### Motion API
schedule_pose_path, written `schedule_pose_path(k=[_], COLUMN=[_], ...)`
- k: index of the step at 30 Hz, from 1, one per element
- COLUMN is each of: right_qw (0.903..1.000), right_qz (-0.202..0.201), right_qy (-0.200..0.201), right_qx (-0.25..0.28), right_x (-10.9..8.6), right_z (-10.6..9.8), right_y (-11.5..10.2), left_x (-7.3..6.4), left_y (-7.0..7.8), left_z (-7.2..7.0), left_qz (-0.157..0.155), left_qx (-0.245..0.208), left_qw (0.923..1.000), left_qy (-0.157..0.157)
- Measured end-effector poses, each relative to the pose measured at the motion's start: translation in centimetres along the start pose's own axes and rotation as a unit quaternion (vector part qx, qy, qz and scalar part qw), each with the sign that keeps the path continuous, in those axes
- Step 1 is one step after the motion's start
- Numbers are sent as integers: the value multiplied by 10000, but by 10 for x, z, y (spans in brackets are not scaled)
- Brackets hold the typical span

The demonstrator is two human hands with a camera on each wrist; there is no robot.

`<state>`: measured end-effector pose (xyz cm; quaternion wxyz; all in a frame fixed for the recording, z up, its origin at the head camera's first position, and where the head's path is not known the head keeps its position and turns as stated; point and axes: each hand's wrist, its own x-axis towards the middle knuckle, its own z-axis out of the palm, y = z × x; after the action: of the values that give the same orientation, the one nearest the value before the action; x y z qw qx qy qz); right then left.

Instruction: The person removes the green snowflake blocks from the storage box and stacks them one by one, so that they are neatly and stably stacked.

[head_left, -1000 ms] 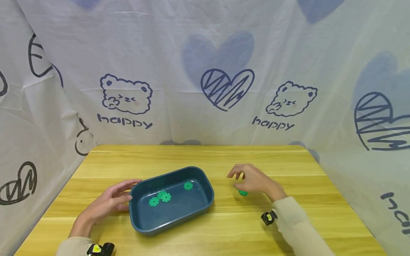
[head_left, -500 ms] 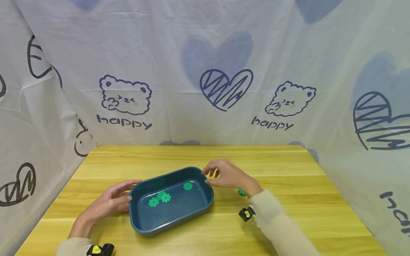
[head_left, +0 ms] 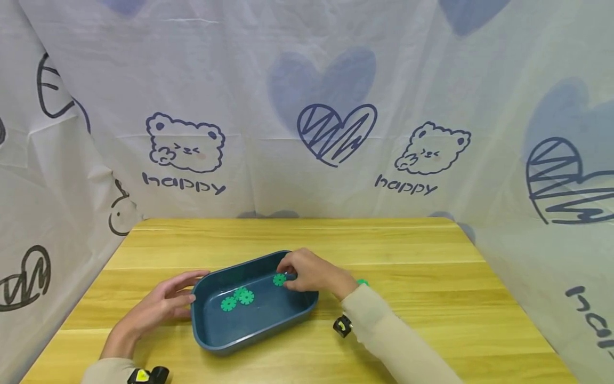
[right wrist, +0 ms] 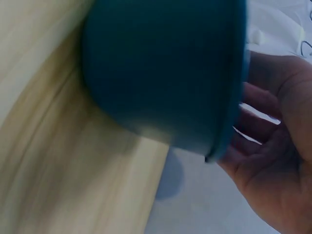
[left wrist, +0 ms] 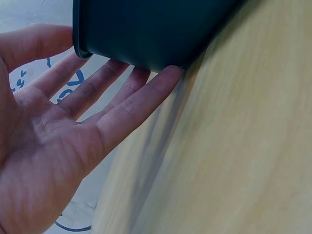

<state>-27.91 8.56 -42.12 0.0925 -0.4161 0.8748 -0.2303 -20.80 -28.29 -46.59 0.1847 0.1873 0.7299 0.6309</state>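
Right hand [head_left: 312, 273] reaches over bin's edge [head_left: 264, 332].

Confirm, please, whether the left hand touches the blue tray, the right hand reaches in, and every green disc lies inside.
Not every one: the head view shows a green disc on the table, partly hidden by the right sleeve. The rest holds.

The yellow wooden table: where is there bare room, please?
Bare: the strip between blue plastic tray and white curtain, and right of the outer green disc and beige right sleeve. Crowded: the tray's ends, left hand at one, right hand over the other.
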Motion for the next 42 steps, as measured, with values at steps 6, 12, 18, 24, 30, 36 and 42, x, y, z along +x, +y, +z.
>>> schedule_pose_path(k=[6, 12, 18, 24, 30, 36, 42], right_qw=[9978, 9912, 9850, 9799, 9812, 9804, 9771], right_qz=[296, 676, 780, 741, 733, 704, 500], right_qy=[-184, -235, -232, -111, 47, 33, -44], right_qx=[-564, -1113, -1523, -1848, -1787, -1838, -2067], right_x=[12, 19, 25, 27, 27, 27, 26], right_z=[13, 24, 32, 38, 40, 40, 40], right_y=[-6, -11, -12, -10, -10, -9, -9], left_x=[0, 0, -1, 0, 0, 1, 2], left_y=[-1, -1, -2, -2, -3, -3, -3], left_z=[0, 0, 0, 0, 0, 0, -1], left_qz=[-31, -55, 121, -9, 42, 91, 15], left_qx=[109, 84, -60, -59, -40, -69, -29], left_qw=[9999, 9999, 9999, 10000, 10000, 9999, 10000], left_qy=[50, 50, -61, 16, -14, -51, -14])
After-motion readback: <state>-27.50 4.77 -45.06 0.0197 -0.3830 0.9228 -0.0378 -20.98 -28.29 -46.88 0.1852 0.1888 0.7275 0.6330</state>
